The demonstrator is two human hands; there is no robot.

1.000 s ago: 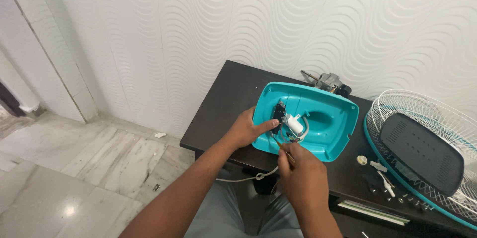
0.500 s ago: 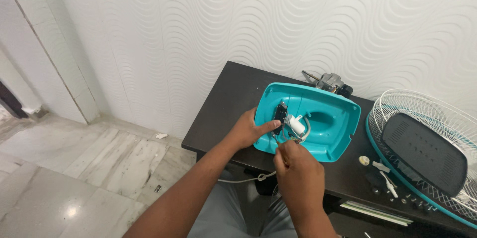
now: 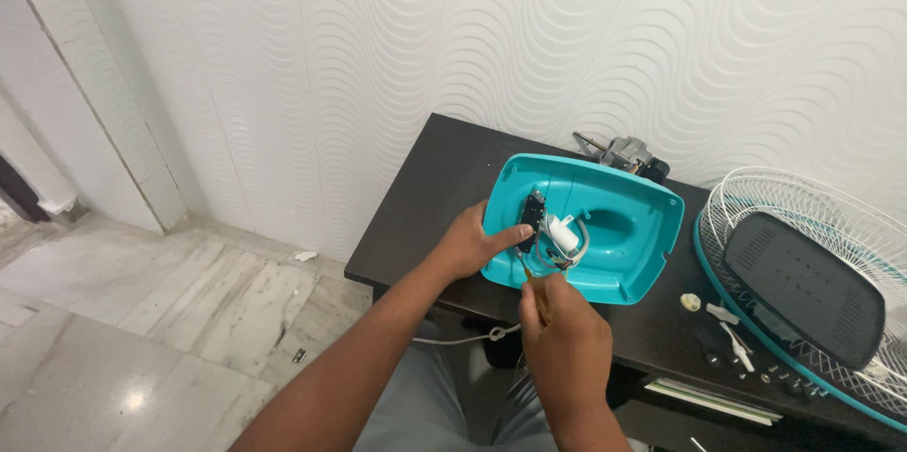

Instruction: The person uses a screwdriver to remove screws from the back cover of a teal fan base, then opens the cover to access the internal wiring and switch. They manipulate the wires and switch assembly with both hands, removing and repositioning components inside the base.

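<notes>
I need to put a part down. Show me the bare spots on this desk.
Bare: the dark desk left of the teal base shell, up to the wall. Crowded: right side, with the fan grille, small screws and the motor behind the shell.

Smooth, glossy teal plastic is seen on the fan base shell (image 3: 614, 225); the tabletop (image 3: 425, 197) looks matt dark wood, the fan grille (image 3: 831, 216) white-coated wire.
</notes>
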